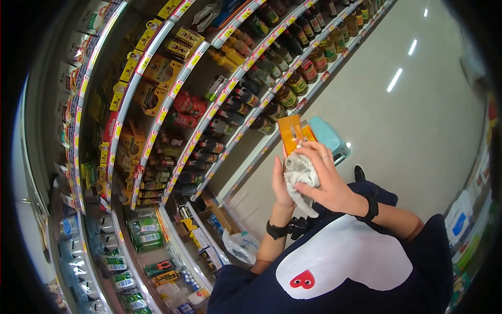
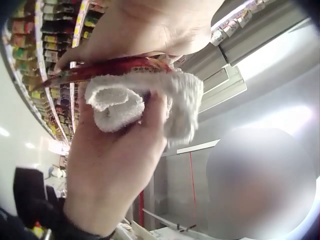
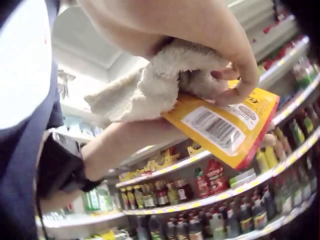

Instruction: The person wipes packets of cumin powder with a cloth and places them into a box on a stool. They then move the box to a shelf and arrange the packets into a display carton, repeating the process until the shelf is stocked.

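A yellow-orange flat packet (image 1: 290, 132) is held up in front of the body. Its barcode side faces the right wrist camera, where the packet (image 3: 252, 137) shows a red edge. My left hand (image 1: 281, 183) holds the packet from its left side and underneath, most fingers hidden behind it. A whitish terry cloth (image 1: 302, 172) lies bunched against the packet's near end. Gripping that cloth from above is my right hand (image 1: 332, 183), fingers curled over it and a ring on one finger. In the left wrist view the cloth (image 2: 182, 110) hangs partly loose beside the right thumb.
Shelves of bottles (image 1: 287, 97) and boxed goods (image 1: 162, 70) curve along the left. A light-blue plastic stool (image 1: 327, 133) stands on the floor beyond the hands. Lower shelves carry green packs (image 1: 146, 227); a clear plastic bag (image 1: 240, 245) sits near the left elbow.
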`<state>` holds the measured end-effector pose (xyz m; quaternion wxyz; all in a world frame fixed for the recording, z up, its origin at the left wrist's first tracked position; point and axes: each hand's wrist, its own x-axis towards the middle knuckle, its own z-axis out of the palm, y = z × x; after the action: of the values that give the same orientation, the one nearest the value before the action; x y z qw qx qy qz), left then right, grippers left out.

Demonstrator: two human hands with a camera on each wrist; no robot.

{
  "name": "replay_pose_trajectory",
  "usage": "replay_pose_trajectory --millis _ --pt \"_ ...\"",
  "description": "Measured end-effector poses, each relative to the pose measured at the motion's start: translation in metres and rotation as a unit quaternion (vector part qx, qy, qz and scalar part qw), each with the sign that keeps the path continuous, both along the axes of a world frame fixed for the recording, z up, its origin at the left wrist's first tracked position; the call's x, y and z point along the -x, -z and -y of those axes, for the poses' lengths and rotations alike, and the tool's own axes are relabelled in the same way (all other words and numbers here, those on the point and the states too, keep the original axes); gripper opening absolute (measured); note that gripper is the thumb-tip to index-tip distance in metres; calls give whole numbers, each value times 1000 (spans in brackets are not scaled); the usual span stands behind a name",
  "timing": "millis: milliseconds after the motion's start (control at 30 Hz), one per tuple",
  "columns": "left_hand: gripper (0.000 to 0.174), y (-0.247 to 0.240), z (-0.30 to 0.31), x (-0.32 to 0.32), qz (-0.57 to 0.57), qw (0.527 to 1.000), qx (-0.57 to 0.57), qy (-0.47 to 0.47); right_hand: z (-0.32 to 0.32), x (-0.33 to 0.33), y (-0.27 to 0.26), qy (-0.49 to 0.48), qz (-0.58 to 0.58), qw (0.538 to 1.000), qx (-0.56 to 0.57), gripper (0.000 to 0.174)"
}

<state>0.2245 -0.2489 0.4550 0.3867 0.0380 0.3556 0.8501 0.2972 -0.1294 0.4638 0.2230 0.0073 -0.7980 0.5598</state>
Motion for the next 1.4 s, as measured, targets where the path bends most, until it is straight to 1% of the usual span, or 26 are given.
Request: replay_pose_trajectory --millis 67,100,167,200,267,333,400,433,500,533,567,600,633,667,700,767,800,867,933,1033,1100,1133,1200,1233,1300,1400 --pt "67 -1 -6 -4 -42 996 47 -54 6 1 3 -2 -4 998 55 67" --pt "68 -5 -9 -6 -96 991 82 -45 6 1 4 -2 -4 999 54 67" --pt "67 -12 -8 -6 -154 982 103 -33 3 2 9 -69 36 974 212 71" --pt "66 -19 -7 -5 -211 969 125 -19 1 3 15 -70 36 974 212 71" --pt "66 -39 -7 0 -268 947 178 -6 -5 3 38 -60 61 926 367 70" --pt "71 -22 10 15 -330 926 179 -34 -12 3 50 -46 60 911 405 67" --pt "75 -12 11 23 -310 932 168 -85 -27 1 32 -48 97 820 562 63" --pt "74 -11 12 24 -283 938 178 -93 -29 1 25 -37 87 800 593 58" --pt "62 0 18 21 -165 966 168 -104 -30 3 27 -64 118 804 580 56" --pt "62 8 22 22 -163 967 167 -106 -31 4 26 -88 146 805 569 54" --pt "55 16 27 23 -76 982 155 -76 -24 6 25 -79 129 840 522 47" --pt "49 20 30 21 11 989 141 -46 -24 7 31 -79 134 839 521 47" --pt "38 13 23 17 -14 989 129 -73 -25 11 45 -53 129 898 417 45" --pt "38 17 23 20 -8 989 129 -76 -26 15 61 -27 124 943 307 44" --pt "34 24 26 24 -86 976 183 -80 -29 17 79 35 115 976 183 44" --pt "28 53 39 35 -216 924 298 -104 -42 21 97 73 166 977 113 46" --pt "28 65 44 43 -267 891 352 -107 -49 21 108 114 200 972 41 47" --pt "31 113 58 62 -342 821 431 -155 -67 18 147 119 209 970 31 47" --pt "34 174 78 75 -314 822 437 -187 -83 7 183 123 216 969 20 47" --pt "33 241 104 75 -184 841 480 -168 -100 -17 232 85 335 938 2 49" --pt "32 272 116 66 -155 847 501 -81 -97 -35 265 126 325 935 71 49" --pt "32 287 120 61 -139 849 502 -83 -94 -39 269 118 337 932 64 49" --pt "31 319 121 57 -123 866 477 -87 -90 -43 279 163 432 880 116 49" --pt "32 335 126 54 -139 854 498 -61 -87 -44 286 155 447 874 108 49" --pt "32 371 137 41 -130 847 512 -57 -79 -43 304 234 498 814 186 44" --pt "34 402 151 21 -111 811 574 -34 -83 -28 339 197 580 781 126 37"
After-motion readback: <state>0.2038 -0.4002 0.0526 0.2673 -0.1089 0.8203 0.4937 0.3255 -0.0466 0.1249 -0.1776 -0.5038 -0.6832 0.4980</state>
